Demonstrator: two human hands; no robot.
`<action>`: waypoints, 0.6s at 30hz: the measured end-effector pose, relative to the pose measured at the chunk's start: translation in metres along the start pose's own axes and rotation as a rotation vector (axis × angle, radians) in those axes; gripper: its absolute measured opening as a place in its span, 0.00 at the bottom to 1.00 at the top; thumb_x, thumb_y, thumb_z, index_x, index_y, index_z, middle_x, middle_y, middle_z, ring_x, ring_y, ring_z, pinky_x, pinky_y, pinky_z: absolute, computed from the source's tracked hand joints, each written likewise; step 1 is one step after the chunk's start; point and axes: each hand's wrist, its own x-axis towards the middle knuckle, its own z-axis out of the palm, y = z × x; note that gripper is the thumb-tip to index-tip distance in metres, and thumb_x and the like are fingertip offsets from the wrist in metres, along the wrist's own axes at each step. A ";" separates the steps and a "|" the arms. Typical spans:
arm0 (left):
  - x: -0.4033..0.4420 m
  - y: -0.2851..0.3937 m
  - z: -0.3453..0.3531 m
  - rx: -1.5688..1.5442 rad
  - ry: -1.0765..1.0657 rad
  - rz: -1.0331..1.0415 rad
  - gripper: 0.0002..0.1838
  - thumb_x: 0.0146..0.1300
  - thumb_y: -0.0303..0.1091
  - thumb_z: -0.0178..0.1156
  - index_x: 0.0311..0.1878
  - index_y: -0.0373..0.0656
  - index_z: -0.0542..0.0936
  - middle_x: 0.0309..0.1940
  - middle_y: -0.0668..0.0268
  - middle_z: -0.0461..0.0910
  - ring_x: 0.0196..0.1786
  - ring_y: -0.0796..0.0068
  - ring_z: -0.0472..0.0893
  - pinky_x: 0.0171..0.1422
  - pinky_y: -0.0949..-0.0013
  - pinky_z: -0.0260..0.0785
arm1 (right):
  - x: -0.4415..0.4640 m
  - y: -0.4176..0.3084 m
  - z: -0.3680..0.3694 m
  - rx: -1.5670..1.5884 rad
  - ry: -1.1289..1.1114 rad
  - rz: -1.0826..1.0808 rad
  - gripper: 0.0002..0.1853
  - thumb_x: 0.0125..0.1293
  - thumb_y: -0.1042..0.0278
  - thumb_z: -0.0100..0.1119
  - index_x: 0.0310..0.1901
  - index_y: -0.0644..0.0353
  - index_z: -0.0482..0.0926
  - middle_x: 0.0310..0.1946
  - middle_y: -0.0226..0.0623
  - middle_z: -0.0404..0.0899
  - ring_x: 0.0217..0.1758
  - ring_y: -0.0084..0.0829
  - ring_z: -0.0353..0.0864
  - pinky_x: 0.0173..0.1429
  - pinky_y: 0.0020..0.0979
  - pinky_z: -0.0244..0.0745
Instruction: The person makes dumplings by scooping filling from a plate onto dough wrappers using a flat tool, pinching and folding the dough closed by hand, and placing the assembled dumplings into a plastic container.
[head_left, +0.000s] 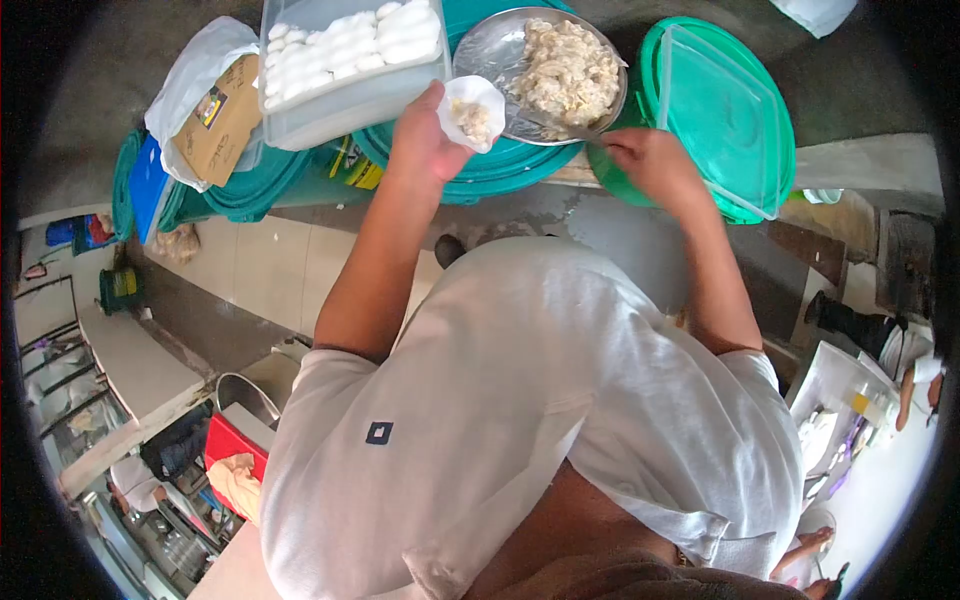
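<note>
My left hand [428,138] holds a round white dumpling wrapper [488,95] with a lump of pale filling [472,122] on it. My right hand [655,165] is closed around the handle of a thin metal utensil [575,130], which reaches over the near rim of a steel bowl [492,62]. I cannot tell whether it is a spoon or a spatula. A large mound of pale minced filling [568,72] lies in the bowl's right part. Left of the bowl, a clear plastic container [350,118] holds rows of white rounded pieces [355,40], close beyond my left hand.
Green lidded tubs [480,180] support the bowl and container. At right, a clear lid [720,120] rests on another green tub [780,110]. A cardboard piece in a plastic bag [215,120] stands at left. Other people [900,350] are at the far right edge.
</note>
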 end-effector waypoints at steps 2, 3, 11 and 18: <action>-0.005 -0.002 0.008 0.001 -0.058 -0.021 0.27 0.77 0.49 0.41 0.66 0.37 0.65 0.62 0.49 0.71 0.62 0.47 0.74 0.59 0.37 0.68 | 0.005 -0.005 0.016 -0.106 0.047 -0.041 0.14 0.62 0.63 0.62 0.48 0.56 0.85 0.42 0.49 0.83 0.43 0.47 0.83 0.49 0.41 0.78; -0.009 -0.003 0.013 0.001 -0.109 -0.038 0.27 0.77 0.50 0.40 0.66 0.37 0.65 0.62 0.49 0.71 0.62 0.47 0.74 0.59 0.37 0.68 | 0.007 -0.007 0.023 -0.210 0.089 -0.089 0.14 0.61 0.64 0.64 0.48 0.55 0.85 0.40 0.49 0.82 0.42 0.50 0.82 0.48 0.41 0.78; -0.030 -0.007 0.037 -0.040 -0.186 -0.069 0.25 0.78 0.45 0.39 0.64 0.33 0.66 0.60 0.49 0.73 0.63 0.50 0.74 0.67 0.43 0.65 | 0.011 -0.062 0.044 0.306 0.387 -0.430 0.16 0.57 0.64 0.68 0.44 0.62 0.77 0.39 0.45 0.78 0.44 0.48 0.80 0.45 0.46 0.77; -0.031 -0.011 0.037 -0.029 -0.244 -0.050 0.27 0.78 0.47 0.36 0.65 0.31 0.65 0.60 0.48 0.73 0.61 0.51 0.75 0.66 0.46 0.67 | 0.010 -0.070 0.043 0.275 0.525 -0.560 0.12 0.59 0.73 0.68 0.43 0.64 0.79 0.36 0.44 0.79 0.36 0.44 0.82 0.40 0.36 0.78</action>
